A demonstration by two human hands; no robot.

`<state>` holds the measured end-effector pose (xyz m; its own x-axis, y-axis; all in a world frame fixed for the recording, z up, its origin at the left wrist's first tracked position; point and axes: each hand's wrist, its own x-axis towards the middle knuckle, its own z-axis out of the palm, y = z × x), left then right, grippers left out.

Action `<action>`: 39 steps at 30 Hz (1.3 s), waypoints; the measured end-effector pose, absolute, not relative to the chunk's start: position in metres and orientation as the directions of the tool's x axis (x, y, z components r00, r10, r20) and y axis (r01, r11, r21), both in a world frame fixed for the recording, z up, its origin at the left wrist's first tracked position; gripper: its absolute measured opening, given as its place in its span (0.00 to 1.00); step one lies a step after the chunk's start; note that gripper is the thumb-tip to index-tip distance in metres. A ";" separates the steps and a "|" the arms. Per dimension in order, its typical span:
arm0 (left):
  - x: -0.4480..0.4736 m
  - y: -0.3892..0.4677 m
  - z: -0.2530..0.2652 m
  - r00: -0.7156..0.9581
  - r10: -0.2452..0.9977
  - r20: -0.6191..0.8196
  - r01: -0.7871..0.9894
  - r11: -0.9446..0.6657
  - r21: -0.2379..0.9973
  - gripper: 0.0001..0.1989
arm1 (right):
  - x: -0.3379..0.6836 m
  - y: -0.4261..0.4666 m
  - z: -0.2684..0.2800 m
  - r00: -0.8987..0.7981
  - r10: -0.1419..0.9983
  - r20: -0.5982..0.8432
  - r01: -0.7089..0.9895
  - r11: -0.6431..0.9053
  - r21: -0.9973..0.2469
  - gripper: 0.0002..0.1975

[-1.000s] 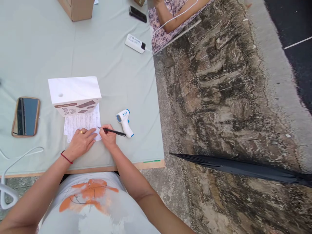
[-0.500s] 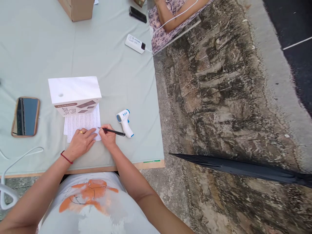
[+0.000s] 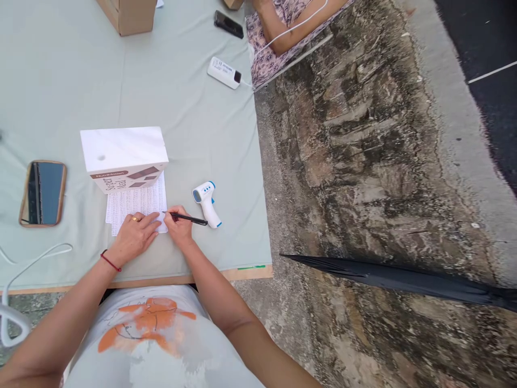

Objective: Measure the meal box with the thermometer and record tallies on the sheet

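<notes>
My right hand grips a black pen, its tip at the right edge of the printed sheets. Flat on the lower part of those sheets rests my left hand, fingers stretched out, with a ring and a red wrist string. A white box with brown print stands on the far end of the papers and hides it. Just right of my right hand lies a white and blue infrared thermometer.
A phone lies on the left, near a white cable. Farther back are a white device, a black device and a cardboard box. Another person's arm shows beyond the table's right edge.
My hands, the pen and the sheets look the same as before. At the top edge, the other person's hand and the small brown box beside it have shifted slightly.
</notes>
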<state>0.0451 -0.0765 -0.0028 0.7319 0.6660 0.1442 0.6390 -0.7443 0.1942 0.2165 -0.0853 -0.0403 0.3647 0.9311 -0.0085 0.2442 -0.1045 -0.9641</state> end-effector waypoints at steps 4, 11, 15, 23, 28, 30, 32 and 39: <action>0.045 -0.076 -0.003 0.731 0.665 0.153 0.634 -0.745 0.206 0.14 | 0.216 -0.086 -0.041 0.362 0.932 -0.002 0.239 -0.095 -0.966 0.04; 0.045 -0.076 -0.001 0.729 0.671 0.136 0.639 -0.738 0.217 0.14 | 0.216 -0.086 -0.044 0.416 0.909 -0.018 0.208 -0.114 -0.971 0.06; 0.045 -0.076 -0.002 0.721 0.680 0.133 0.640 -0.727 0.247 0.14 | 0.216 -0.086 -0.042 0.410 0.911 -0.041 0.205 -0.136 -0.969 0.06; 0.045 -0.076 -0.004 0.711 0.689 0.137 0.638 -0.715 0.285 0.14 | 0.216 -0.085 -0.038 0.396 0.917 -0.048 0.204 -0.139 -0.969 0.06; 0.045 -0.075 -0.006 0.721 0.675 0.156 0.632 -0.733 0.250 0.14 | 0.217 -0.086 -0.043 0.432 0.902 0.017 0.218 -0.086 -0.972 0.07; 0.044 -0.075 -0.009 0.714 0.680 0.168 0.630 -0.728 0.272 0.14 | 0.219 -0.086 -0.044 0.440 0.895 0.073 0.259 -0.048 -0.965 0.09; 0.043 -0.074 -0.012 0.696 0.692 0.191 0.619 -0.714 0.326 0.12 | 0.222 -0.087 -0.044 0.424 0.895 0.143 0.344 -0.013 -0.939 0.11; 0.028 -0.072 -0.006 0.469 0.839 0.275 0.487 -0.505 0.712 0.15 | 0.243 -0.096 -0.052 0.160 0.938 0.309 0.679 0.123 -0.724 0.21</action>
<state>0.0281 -0.0721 -0.0065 0.4693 0.8393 0.2746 0.4870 -0.5054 0.7124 0.2428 -0.0959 -0.0515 0.1599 0.9375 0.3090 0.6791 0.1227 -0.7237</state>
